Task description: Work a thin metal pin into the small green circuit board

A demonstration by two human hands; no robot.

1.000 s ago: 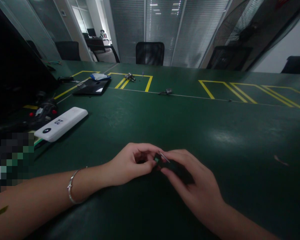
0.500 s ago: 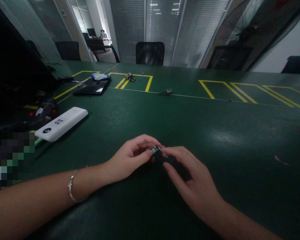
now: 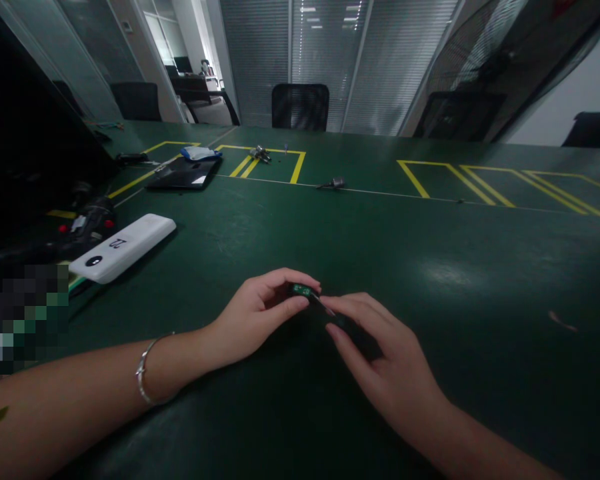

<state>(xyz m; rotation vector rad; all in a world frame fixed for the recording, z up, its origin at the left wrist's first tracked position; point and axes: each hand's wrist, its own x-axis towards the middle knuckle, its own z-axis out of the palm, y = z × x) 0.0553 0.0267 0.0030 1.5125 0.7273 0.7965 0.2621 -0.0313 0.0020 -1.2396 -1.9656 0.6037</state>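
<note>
My left hand, with a silver bangle on its wrist, pinches a small green circuit board between thumb and fingers. The board's face is turned up and its far end is hidden by the fingers. My right hand holds a thin metal tool between thumb and index finger. Its narrow end points left and reaches the board's right edge; whether the two touch is too small to tell. The tool's rear part looks dark and blends into the table. Both hands are just above the green table.
Left of my arm lies a white power bank marked 22. Behind it are a black cable bundle and a black tablet with a blue-and-white packet. Metal parts and a small cylindrical part lie farther back.
The circuit board has turned in my left hand and shifted slightly left, so more of its green face shows. My right hand has stayed nearly in place.
</note>
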